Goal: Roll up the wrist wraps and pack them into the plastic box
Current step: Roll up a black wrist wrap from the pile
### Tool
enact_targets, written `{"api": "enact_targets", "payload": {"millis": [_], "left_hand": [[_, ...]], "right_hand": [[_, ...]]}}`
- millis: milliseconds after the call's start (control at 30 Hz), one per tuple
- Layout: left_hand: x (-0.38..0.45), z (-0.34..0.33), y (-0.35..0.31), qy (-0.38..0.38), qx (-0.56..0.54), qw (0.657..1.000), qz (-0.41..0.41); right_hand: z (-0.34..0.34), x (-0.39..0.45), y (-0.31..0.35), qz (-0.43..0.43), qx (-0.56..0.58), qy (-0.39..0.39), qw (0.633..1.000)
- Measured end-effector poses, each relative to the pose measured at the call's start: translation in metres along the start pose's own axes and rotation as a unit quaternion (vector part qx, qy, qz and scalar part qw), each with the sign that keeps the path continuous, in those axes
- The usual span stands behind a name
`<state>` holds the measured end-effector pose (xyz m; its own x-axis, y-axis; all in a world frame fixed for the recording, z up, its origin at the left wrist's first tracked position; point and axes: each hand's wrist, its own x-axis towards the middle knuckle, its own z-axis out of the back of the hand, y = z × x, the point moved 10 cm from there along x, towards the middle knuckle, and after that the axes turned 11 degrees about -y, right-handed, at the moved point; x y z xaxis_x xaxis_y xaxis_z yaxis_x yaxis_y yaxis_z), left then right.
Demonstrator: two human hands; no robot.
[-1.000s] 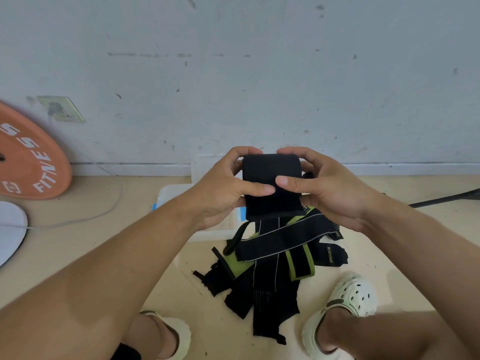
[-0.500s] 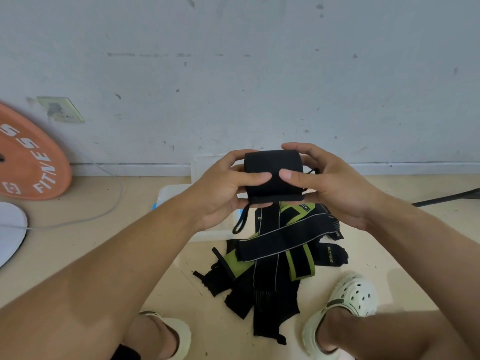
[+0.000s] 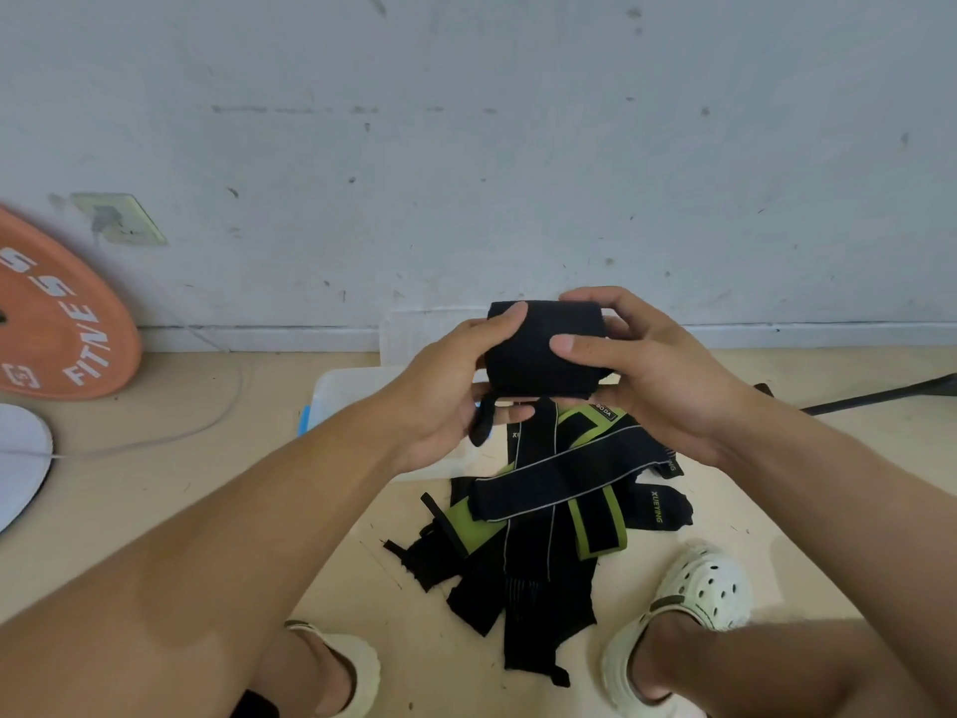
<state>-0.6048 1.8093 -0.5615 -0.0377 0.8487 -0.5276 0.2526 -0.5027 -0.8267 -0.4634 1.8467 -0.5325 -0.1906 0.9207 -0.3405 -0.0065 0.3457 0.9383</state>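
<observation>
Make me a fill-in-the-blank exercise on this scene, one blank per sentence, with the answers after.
1. The rolled wrist wrap is held by ____ hands.
2. The weight plate leaning on the wall is ____ in colour.
3. The unrolled wraps lie in a pile on the ____.
4. The plastic box stands between the pile and the ____.

Answers: both; orange; floor; wall

- This looks like a small home gym room.
- A big orange weight plate (image 3: 52, 313) with the word "FITNESS" leans on the scuffed white wall (image 3: 518, 147).
- Right of the plate, black and green wrist wraps (image 3: 544, 510) lie piled on the tan floor (image 3: 155, 484).
</observation>
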Motion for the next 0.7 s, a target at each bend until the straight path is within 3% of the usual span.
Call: {"api": "enact_targets", "payload": {"millis": [200, 367, 467, 600, 700], "left_hand": [[0.002, 0.007, 0.008, -0.051, 0.005, 0.999, 0.016], [0.003, 0.021, 0.015, -0.144, 0.007, 0.990, 0.003], [0.006, 0.029, 0.010, -0.172, 0.049, 0.984, -0.026], [0.008, 0.034, 0.011, -0.189, 0.076, 0.978, -0.043], [0.009, 0.035, 0.012, -0.199, 0.094, 0.974, -0.053]], "right_hand": [[-0.013, -0.010, 0.013, 0.108, -0.173, 0.028, 0.979], [-0.025, -0.016, 0.007, 0.130, -0.205, 0.013, 0.970], [-0.024, -0.010, -0.005, 0.083, -0.158, -0.015, 0.984], [-0.033, -0.006, -0.026, -0.028, -0.061, 0.038, 0.997], [-0.033, -0.006, -0.028, -0.056, -0.038, 0.047, 0.997]]}}
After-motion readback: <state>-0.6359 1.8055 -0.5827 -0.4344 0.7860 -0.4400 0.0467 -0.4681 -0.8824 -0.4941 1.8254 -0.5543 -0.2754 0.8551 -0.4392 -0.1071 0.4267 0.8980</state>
